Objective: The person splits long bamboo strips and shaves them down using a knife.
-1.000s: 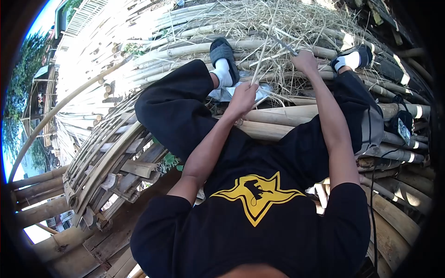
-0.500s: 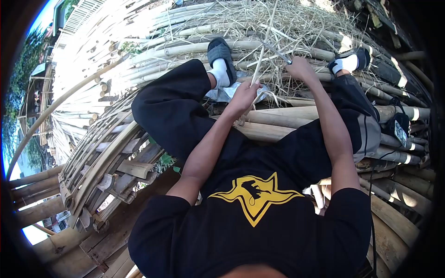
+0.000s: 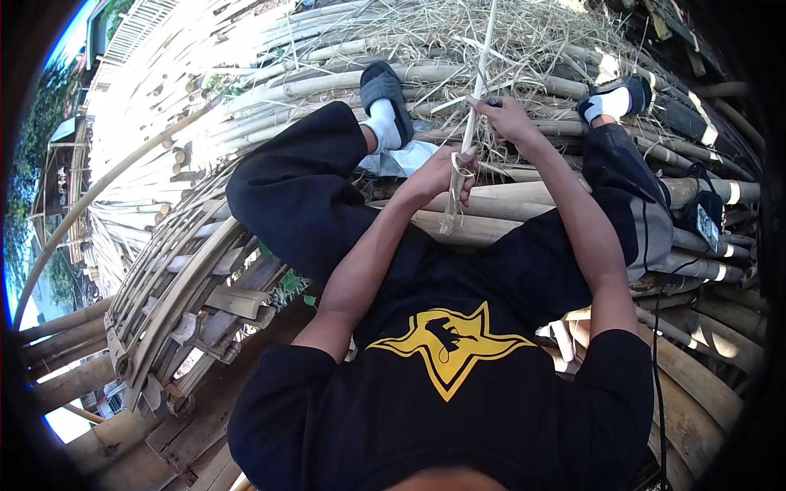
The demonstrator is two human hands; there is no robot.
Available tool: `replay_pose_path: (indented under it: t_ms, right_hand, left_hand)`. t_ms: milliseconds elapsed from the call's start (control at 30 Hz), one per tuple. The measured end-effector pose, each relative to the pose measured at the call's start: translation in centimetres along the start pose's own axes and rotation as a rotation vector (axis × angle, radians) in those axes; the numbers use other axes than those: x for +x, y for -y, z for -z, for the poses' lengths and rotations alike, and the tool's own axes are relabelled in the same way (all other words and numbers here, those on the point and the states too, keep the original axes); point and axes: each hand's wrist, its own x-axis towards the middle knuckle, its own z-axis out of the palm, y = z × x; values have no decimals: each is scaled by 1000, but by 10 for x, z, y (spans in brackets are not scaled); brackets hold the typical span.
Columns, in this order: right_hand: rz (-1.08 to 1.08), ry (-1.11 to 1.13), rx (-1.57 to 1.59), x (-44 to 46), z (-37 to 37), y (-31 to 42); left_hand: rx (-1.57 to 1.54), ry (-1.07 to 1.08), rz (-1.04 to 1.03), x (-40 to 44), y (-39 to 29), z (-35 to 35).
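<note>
Long pale bamboo strip (image 3: 485, 53) is between the legs, running from the left hand (image 3: 438, 173) up to the top edge of the view, slightly tilted; its lower end (image 3: 450, 217) pokes out below that hand, above bamboo poles (image 3: 491, 204). Left hand closed round the strip, fingers curled, a thin loose curl (image 3: 461, 166) by the fingers. Right hand (image 3: 509, 120) just above and to the right, fingers mostly closed on a dark-handled tool (image 3: 494, 102); its thin blade sits against or right beside the strip, contact can't tell.

Shavings (image 3: 532, 57) scattered over the poles beyond both hands. Crumpled silvery sheet (image 3: 403, 159) just left of the left hand, near the left foot. Both feet in dark sandals (image 3: 383, 86) and white socks (image 3: 383, 123), set apart on the poles. Dark trousers (image 3: 295, 196), black shirt (image 3: 458, 434) with yellow emblem (image 3: 446, 348).

Out right: phone-like item (image 3: 706, 225) with something black beside it, on the poles; black cord (image 3: 657, 385) hangs down near the right arm. Out left: stack of split bamboo (image 3: 184, 286), long curved pole (image 3: 90, 196) beyond it, greenery (image 3: 37, 123) at the far edge
</note>
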Motion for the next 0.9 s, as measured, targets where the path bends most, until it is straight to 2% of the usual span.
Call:
replay_pose_path:
  t_ms: [133,400,500,533,600,800,867,900]
  right_hand:
    - [-36,69,201,-2,0,-3]
    - [-60,192,117,-25,-22,0]
    - [138,98,-361,-25,-16,9]
    - [138,99,-360,-27,-13,12]
    - [266,32,-692,-36,-2,23]
    - [189,38,-939,-43,8,25]
    - [205,28,-1031,-35,5,16]
    - [166,12,-1043,-32,3,13]
  left_hand:
    - [-91,63,26,3,3,1]
    - [-310,-93,-25,4,2,-2]
    - [-273,-30,-32,6,8,6]
    - [-296,-70,-37,5,7,4]
    - [-323,-107,-41,6,8,2]
    - [-27,-256,-56,17,20,12]
    - [416,-465,-217,25,28,18]
    - [416,-467,-217,26,28,19]
